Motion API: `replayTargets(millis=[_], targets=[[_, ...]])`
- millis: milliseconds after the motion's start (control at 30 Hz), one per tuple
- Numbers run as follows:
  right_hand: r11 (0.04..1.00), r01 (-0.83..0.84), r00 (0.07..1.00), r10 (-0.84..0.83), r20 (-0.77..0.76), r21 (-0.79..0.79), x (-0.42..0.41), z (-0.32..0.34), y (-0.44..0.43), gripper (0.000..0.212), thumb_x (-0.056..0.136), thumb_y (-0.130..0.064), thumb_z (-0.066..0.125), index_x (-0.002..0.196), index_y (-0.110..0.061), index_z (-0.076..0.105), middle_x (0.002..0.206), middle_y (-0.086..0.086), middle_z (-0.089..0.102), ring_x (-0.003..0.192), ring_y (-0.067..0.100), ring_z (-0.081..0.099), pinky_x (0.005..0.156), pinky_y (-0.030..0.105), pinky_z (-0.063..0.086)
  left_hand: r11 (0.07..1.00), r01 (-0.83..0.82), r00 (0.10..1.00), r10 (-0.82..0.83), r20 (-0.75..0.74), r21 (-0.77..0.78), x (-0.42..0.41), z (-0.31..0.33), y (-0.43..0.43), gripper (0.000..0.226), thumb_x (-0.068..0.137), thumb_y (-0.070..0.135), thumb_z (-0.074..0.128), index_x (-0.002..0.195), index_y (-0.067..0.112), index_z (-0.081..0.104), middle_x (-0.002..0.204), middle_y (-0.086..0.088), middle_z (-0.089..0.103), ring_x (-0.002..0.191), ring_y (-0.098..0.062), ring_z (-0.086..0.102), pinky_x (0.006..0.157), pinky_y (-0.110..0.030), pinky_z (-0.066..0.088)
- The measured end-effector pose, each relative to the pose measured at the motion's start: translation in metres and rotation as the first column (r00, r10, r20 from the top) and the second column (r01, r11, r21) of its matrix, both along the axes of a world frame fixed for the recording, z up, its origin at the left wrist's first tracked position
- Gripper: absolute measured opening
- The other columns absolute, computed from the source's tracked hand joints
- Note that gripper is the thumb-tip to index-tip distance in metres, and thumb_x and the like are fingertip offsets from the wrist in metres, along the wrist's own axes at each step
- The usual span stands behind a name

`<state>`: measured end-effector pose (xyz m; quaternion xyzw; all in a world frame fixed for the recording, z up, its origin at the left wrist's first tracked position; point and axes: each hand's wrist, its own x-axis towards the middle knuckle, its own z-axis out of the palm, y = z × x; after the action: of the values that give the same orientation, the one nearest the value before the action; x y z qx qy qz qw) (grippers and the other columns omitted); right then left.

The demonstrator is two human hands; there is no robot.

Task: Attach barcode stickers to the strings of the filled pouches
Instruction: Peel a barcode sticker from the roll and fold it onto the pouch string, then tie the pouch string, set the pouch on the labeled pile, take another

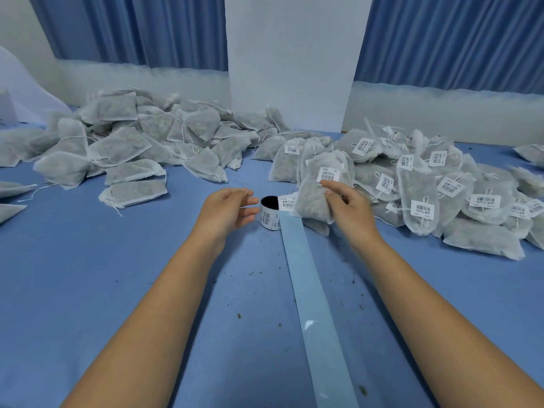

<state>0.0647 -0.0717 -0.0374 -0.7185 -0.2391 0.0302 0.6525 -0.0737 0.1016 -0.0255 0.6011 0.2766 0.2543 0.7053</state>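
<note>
A: Surface and background?

B: A blue counter ran up to blue curtains. An unlabelled pile of pouches lay at the left, a labelled pile at the right.

A: Grip status?

B: The right grip was closed around one filled pouch, held in front of the labelled pile. A barcode sticker showed near its top. The left grip was open, fingers relaxed, holding nothing, just beside the sticker roll. A bare backing strip trailed from the roll toward the camera, between the forearms.
</note>
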Motion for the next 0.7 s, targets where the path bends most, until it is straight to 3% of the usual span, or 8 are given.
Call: replayTargets(millis=[133, 267, 333, 400, 500, 700], targets=[[0.999, -0.032, 0.994, 0.036, -0.100, 0.040, 0.008, -0.002, -0.001, 0.027, 0.092, -0.018, 0.056, 0.107, -0.032, 0.073, 0.107, -0.028, 0.060, 0.099, -0.019, 0.055, 0.079, 0.002, 0.043, 0.999, 0.001, 0.999, 0.001, -0.038, 0.041, 0.002, -0.004, 0.003, 0.013, 0.098, 0.014, 0.055, 0.092, 0.015, 0.067, 0.084, 0.002, 0.073, 0.063, -0.005, 0.069, 0.057, -0.017, 0.054], [0.996, -0.062, 0.973, 0.076, -0.220, 0.069, 0.013, -0.002, -0.003, 0.032, 0.090, -0.016, 0.053, 0.107, -0.034, 0.073, 0.118, -0.015, 0.063, 0.118, 0.007, 0.056, 0.103, 0.032, 0.046, 0.979, 0.046, 0.992, -0.022, -0.122, 0.200, 0.007, -0.012, 0.000, 0.002, 0.092, 0.019, 0.067, 0.091, 0.018, 0.066, 0.092, 0.000, 0.071, 0.069, -0.006, 0.069, 0.065, -0.022, 0.058], [0.999, -0.048, 0.989, 0.047, -0.141, -0.005, 0.016, -0.005, -0.006, 0.034, 0.090, -0.017, 0.055, 0.116, -0.034, 0.069, 0.114, -0.019, 0.060, 0.113, 0.006, 0.055, 0.097, 0.027, 0.047, 0.938, 0.062, 0.982, 0.005, -0.189, 0.342, 0.010, -0.017, -0.004, 0.021, 0.087, 0.027, 0.074, 0.103, 0.020, 0.063, 0.100, 0.003, 0.067, 0.078, -0.013, 0.066, 0.076, -0.031, 0.058], [0.989, -0.020, 0.998, 0.028, 0.053, -0.144, 0.018, -0.011, -0.006, 0.038, 0.091, -0.020, 0.060, 0.126, -0.033, 0.063, 0.108, -0.019, 0.057, 0.102, 0.005, 0.053, 0.088, 0.019, 0.044, 0.875, 0.093, 0.971, 0.025, -0.238, 0.474, 0.013, -0.021, -0.006, 0.038, 0.085, 0.031, 0.076, 0.118, 0.021, 0.060, 0.108, 0.005, 0.061, 0.089, -0.016, 0.062, 0.084, -0.036, 0.055], [0.975, 0.018, 0.975, 0.032, 0.221, -0.222, 0.019, -0.017, 0.004, 0.040, 0.091, -0.020, 0.064, 0.131, -0.026, 0.060, 0.114, -0.007, 0.055, 0.107, 0.012, 0.053, 0.095, 0.022, 0.041, 0.820, 0.097, 0.974, 0.038, -0.222, 0.565, 0.018, -0.026, -0.005, 0.040, 0.086, 0.031, 0.076, 0.122, 0.022, 0.060, 0.111, 0.005, 0.058, 0.099, -0.013, 0.057, 0.083, -0.032, 0.050], [0.978, 0.054, 0.986, -0.020, 0.168, -0.203, 0.032, -0.019, 0.014, 0.041, 0.093, -0.017, 0.063, 0.134, -0.018, 0.059, 0.130, 0.007, 0.059, 0.119, 0.018, 0.054, 0.106, 0.034, 0.042, 0.803, 0.047, 0.978, 0.084, -0.191, 0.594, 0.024, -0.032, 0.004, 0.031, 0.089, 0.029, 0.071, 0.118, 0.024, 0.061, 0.101, 0.012, 0.058, 0.091, -0.011, 0.058, 0.076, -0.025, 0.044]])
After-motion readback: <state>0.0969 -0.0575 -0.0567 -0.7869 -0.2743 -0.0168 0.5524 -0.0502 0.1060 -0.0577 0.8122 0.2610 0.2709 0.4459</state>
